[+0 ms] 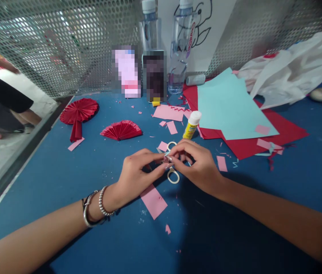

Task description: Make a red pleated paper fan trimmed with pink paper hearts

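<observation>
My left hand (138, 165) and my right hand (200, 161) meet above the blue table, thumbs and fingertips pinched together on a small piece of paper (167, 154). It shows pale blue and pinkish, though the fingers cover most of it. Under the hands lie scissors with cream ring handles (173, 176); their blades are hidden. A pink paper strip (154, 201) rests below my left hand. Just beyond my right hand a yellow glue stick (192, 125) with a white cap stands upright.
A red pleated paper fan (121, 130) and a round pleated red piece (79, 111) lie left. Light blue sheets (232, 110) cover red paper (286, 127) at right. Two water bottles (178, 57) and blurred phone-like objects (155, 76) stand behind. A person's leg (3, 89) shows far left.
</observation>
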Available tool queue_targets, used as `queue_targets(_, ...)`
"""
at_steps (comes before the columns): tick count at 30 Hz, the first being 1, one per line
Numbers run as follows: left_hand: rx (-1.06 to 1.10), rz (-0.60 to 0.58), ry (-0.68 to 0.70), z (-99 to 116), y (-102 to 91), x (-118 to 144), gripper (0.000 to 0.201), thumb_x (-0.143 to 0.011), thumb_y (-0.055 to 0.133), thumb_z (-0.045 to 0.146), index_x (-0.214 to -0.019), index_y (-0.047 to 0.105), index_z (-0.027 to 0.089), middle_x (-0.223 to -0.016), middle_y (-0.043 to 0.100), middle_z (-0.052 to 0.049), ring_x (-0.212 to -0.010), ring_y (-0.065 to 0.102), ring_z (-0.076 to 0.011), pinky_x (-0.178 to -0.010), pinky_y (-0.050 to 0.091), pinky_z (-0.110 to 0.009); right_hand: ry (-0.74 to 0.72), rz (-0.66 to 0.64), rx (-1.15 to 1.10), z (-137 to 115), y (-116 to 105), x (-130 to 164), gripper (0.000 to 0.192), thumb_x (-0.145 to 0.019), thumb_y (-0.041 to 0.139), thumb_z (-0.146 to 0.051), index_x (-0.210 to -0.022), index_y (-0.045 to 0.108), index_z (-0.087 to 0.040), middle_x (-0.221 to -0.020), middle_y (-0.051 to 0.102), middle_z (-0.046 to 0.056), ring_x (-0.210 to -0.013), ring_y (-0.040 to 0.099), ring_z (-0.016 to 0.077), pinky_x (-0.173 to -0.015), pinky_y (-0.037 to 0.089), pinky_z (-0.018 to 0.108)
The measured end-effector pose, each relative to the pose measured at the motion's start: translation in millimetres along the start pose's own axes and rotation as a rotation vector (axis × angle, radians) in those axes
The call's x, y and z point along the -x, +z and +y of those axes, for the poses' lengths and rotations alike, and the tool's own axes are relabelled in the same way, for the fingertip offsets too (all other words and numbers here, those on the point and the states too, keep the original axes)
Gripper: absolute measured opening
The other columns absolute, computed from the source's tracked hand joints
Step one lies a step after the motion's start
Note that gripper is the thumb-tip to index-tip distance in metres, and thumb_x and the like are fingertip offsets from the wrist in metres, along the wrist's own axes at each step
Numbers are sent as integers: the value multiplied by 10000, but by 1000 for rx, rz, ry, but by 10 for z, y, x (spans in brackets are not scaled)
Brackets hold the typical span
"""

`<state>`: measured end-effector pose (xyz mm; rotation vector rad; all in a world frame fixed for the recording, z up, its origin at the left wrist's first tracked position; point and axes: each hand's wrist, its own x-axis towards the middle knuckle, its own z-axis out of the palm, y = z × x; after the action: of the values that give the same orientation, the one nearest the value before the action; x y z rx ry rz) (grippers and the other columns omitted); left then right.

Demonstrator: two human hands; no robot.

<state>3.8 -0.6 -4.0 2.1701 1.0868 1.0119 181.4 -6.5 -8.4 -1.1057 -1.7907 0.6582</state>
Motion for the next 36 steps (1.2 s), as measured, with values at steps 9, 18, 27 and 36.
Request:
queue_targets(9,77,21,-101,3,1,2,124,-763,655,281,-808,713,182,-682,667,-30,-561,550,-105,-500,429,-214,-54,-51,-18,-22,-15,4,60,-768,567,-142,-787,586,-195,-731,526,-26,-610,455,87,-538,365,230)
queue_targets(18,170,-69,-213,-4,-33,-19,172,-796,609,311,-800,720,180,-681,673,-34,-600,579,-120,-556,448,-218,101,-84,-138,-14,5,16,82,-761,563,-131,-774,569,-212,-701,501,-36,-569,425,86,-506,339,226)
queue_targets(27,272,-115,-282,9,-50,-35,200,-819,579,327,-789,724,192,-699,683,-29,-663,586,-122,-612,436,-210,200,-134,-181,-10,20,4,57,-789,543,-172,-753,558,-215,-680,473,-33,-561,410,89,-494,317,227)
queue_targets(36,492,-104,-431,-2,-33,-61,248,-819,566,367,-802,710,166,-739,696,-42,-625,576,-115,-596,434,-209,242,-130,-262,-29,-12,30,61,-849,441,-204,-888,477,-235,-746,477,-25,-600,458,102,-516,336,234)
